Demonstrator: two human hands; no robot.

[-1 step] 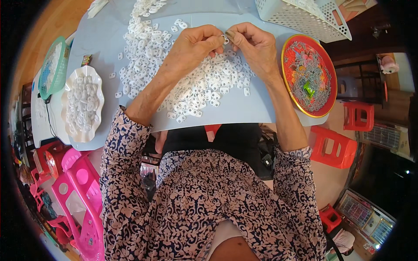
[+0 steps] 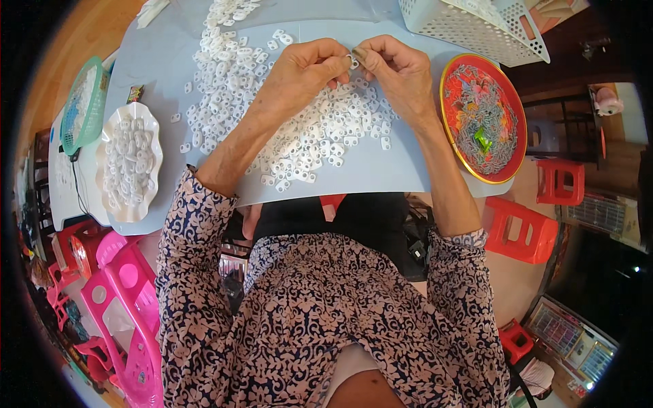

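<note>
A small white two-holed piece [image 2: 354, 62] is held up between the fingertips, above the far side of the loose heap. It is pinched narrowly by the left hand [image 2: 309, 72] and, from the other side, by the right hand [image 2: 398, 73]; whether anything else is held with it cannot be told.

The piece could be dropped if either pinch slips, and among so many like it — the white pieces [image 2: 299, 148] spread over the table [image 2: 407, 173] — it would be hard to pick out. Those nearest the near edge could be swept off by the left sleeve [image 2: 204, 200]. The red tray [image 2: 520, 132] of small grey screw-like parts seems to overlap the right edge, and could be tipped by a knock from the right forearm.

At the left edge a white scalloped dish [image 2: 127, 214] is filled with more pieces, with a green basket [image 2: 101, 102] beyond it; a perforated grey basket [image 2: 456, 30] is set by the far right corner. Around the table, red stools [image 2: 541, 238] and a pink chair [image 2: 139, 340] are seen — bent by the lens — on a pale floor [image 2: 507, 299].
</note>
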